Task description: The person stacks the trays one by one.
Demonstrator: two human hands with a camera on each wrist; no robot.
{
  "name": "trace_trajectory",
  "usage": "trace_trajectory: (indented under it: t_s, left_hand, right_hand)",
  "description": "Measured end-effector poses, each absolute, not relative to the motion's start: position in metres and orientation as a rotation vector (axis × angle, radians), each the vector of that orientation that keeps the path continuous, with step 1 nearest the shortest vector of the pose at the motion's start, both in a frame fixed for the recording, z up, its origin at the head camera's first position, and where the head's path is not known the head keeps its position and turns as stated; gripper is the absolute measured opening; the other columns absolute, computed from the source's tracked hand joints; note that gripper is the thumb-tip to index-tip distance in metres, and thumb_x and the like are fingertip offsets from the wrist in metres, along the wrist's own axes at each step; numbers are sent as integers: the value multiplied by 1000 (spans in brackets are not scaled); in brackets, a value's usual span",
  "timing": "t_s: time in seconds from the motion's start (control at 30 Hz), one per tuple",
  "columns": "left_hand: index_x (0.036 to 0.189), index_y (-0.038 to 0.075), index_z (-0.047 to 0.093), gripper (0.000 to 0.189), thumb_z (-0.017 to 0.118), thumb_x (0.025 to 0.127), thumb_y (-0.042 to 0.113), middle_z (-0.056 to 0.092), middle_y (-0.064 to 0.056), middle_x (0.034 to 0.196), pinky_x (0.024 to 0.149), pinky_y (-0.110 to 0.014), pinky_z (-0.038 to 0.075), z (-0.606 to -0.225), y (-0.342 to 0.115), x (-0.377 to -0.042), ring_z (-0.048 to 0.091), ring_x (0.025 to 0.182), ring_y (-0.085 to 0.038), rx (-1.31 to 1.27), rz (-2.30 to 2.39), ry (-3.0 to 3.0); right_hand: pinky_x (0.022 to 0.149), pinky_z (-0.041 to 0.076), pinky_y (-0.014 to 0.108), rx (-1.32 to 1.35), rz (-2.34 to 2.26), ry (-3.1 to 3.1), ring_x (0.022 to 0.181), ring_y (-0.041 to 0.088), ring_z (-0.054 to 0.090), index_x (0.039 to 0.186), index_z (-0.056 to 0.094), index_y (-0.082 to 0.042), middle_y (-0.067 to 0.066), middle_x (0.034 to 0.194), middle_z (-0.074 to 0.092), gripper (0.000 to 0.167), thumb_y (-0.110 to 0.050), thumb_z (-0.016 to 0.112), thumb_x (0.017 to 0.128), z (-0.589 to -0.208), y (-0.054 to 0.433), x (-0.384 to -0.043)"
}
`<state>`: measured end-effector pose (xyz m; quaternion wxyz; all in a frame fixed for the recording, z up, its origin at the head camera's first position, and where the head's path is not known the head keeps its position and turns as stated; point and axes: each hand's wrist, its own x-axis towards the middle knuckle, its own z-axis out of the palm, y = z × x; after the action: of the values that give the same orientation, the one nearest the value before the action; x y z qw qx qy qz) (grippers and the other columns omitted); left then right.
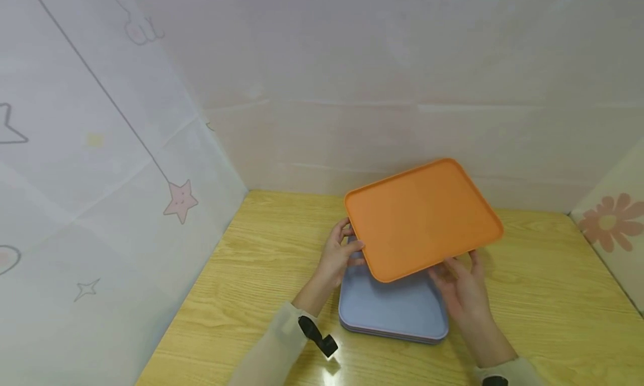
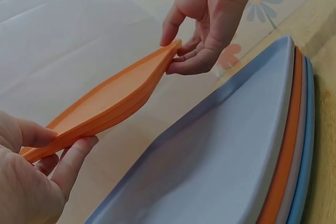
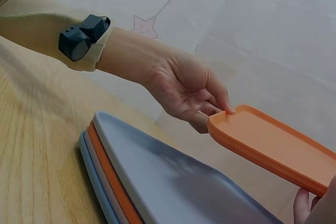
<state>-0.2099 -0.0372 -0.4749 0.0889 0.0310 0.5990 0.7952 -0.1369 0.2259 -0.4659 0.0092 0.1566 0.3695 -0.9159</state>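
An orange rectangular tray with a raised rim is held tilted above a stack of trays. My left hand pinches its left edge, thumb on top and fingers beneath. At the lower right edge, my right hand grips the rim between thumb and fingers, as the left wrist view also shows. Below lies a grey-blue tray, the topmost of the stack. Under it, an orange tray, a pale pinkish one and a blue one show as edges. The held tray hides the stack's far part.
The stack stands on a wood-grain table. White sheeting rises behind the table, and a sheet with printed stars hangs at the left. A printed flower marks the right-hand sheet. Black wrist cameras sit on both sleeves.
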Motion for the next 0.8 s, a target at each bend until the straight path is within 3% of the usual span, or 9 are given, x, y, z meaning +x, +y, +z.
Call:
trace_trajectory:
  t_s: [0.13, 0.37, 0.63, 0.8]
  left_hand:
    - [153, 17, 37, 70, 65, 93, -5, 47, -13, 131, 68, -34, 63, -476, -37, -209, 68, 87, -18, 120, 2357, 1795]
    - [152, 19, 37, 70, 66, 92, -3, 47, -12, 132, 77, -46, 62, -477, -38, -206, 68, 92, -19, 109, 2344, 1815]
    - [152, 19, 37, 70, 67, 92, -1, 48, -11, 130, 83, -56, 59, -479, -37, -204, 68, 90, -20, 72, 2327, 1836]
    - [151, 17, 35, 73, 69, 89, -2, 48, -13, 128, 80, -52, 61, -480, -35, -203, 67, 92, -21, 46, 2303, 1841]
  right_hand:
    - [86, 59, 34, 553, -2893, 1193, 94, 10, 58, 153, 15, -40, -4, 109, 56, 79, -2, 60, 100, -464, 224, -140]
    - [79, 60, 33, 620, -2897, 1266, 98, 13, 61, 147, 23, -37, -2, 115, 57, 74, -1, 63, 98, -463, 222, -145]
    - [65, 61, 33, 678, -2905, 1218, 77, 15, 64, 136, 33, -36, -1, 97, 61, 63, 4, 62, 96, -467, 224, -147]
    - [62, 62, 33, 695, -2894, 1226, 75, 18, 65, 130, 38, -36, 1, 107, 55, 60, 6, 63, 95, -472, 227, -150]
